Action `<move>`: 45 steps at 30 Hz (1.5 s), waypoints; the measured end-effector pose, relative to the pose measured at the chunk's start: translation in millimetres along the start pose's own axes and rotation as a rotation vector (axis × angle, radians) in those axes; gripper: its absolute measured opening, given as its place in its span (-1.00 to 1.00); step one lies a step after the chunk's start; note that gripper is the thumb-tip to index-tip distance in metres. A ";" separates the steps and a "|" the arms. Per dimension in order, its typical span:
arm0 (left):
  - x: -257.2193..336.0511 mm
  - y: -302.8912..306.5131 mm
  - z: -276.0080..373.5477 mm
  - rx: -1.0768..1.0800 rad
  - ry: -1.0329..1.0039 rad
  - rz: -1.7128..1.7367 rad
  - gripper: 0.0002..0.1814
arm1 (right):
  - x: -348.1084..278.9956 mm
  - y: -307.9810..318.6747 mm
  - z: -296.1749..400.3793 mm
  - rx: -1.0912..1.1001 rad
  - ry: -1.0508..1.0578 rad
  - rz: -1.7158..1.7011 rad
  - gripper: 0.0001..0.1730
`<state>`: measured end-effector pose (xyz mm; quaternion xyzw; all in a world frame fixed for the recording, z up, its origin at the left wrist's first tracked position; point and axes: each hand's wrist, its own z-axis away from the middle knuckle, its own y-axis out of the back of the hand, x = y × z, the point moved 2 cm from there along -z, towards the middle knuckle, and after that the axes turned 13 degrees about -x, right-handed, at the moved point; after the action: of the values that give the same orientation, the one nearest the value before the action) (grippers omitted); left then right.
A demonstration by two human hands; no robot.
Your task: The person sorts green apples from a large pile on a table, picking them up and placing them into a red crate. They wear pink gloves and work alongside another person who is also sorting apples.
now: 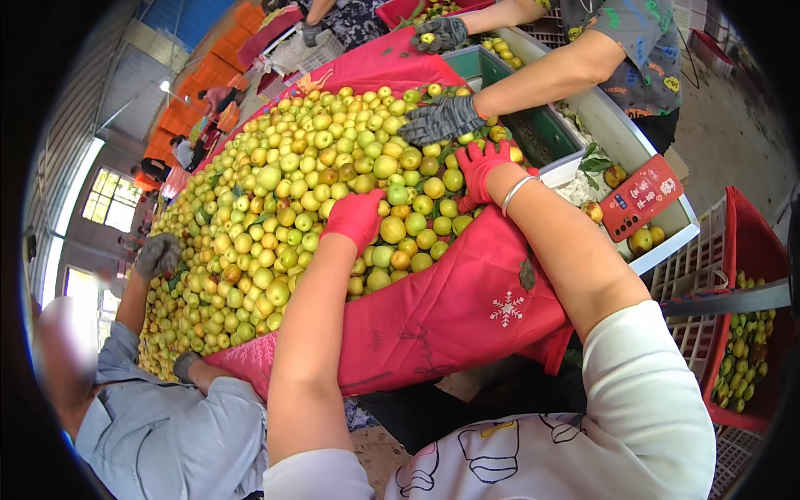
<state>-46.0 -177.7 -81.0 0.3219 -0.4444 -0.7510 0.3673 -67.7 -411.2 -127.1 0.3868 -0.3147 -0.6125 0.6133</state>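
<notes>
A big heap of round yellow-green plum-like fruits (pixel 269 206) lies on a red quilted cloth (pixel 437 319) printed with white snowflakes. My left hand (pixel 356 219), in a red glove, rests in the heap with its fingers bent down; the fingertips and anything under them are hidden. To the right, my right hand (pixel 484 172), also red-gloved, lies over fruits at the heap's edge with fingers spread. What is beneath its palm cannot be seen. Green-walled bins (pixel 531 134) in a pale frame stand just beyond that hand.
Across the heap, a co-worker's grey glove (pixel 444 120) touches fruits; their other glove (pixel 440 34) holds one. Another worker's grey glove (pixel 157 255) is at left. A red card (pixel 642 199) bearing writing lies on the pale trough (pixel 672 240). Red crates (pixel 719 369) stand at right.
</notes>
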 end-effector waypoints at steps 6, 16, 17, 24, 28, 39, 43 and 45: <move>-11.2 15.0 8.2 0.149 -0.082 0.706 -0.45 | 8.6 8.3 -4.8 0.227 0.159 -0.283 -0.42; 29.1 -19.8 32.6 0.081 -0.069 0.466 -0.30 | -47.8 0.3 -17.9 0.206 0.887 -0.227 -0.50; 33.8 -25.7 34.1 0.049 -0.062 0.411 -0.31 | -45.0 -1.4 -17.8 0.129 0.798 -0.277 -0.59; 22.6 0.5 33.8 0.107 -0.031 0.923 -0.46 | -41.1 -0.8 -10.7 -0.091 0.689 -0.863 -0.69; 11.7 14.9 34.1 0.076 -0.042 1.674 -0.47 | -44.3 21.7 26.9 -0.216 0.635 -1.363 -0.50; -36.4 27.5 42.0 0.335 0.166 0.566 -0.64 | -73.1 13.5 34.7 -0.255 0.783 -1.295 -0.25; -151.9 7.4 44.7 0.459 0.465 0.363 -0.67 | -79.2 11.5 33.4 -0.251 0.754 -1.179 -0.48; -157.4 1.2 31.0 0.379 0.558 0.440 -0.64 | -75.4 8.6 30.5 -0.228 0.712 -1.104 -0.52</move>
<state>11.5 -32.9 -42.9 0.4727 -0.5166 -0.4428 0.5600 -93.5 -339.4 -97.8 0.6025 0.2179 -0.7010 0.3133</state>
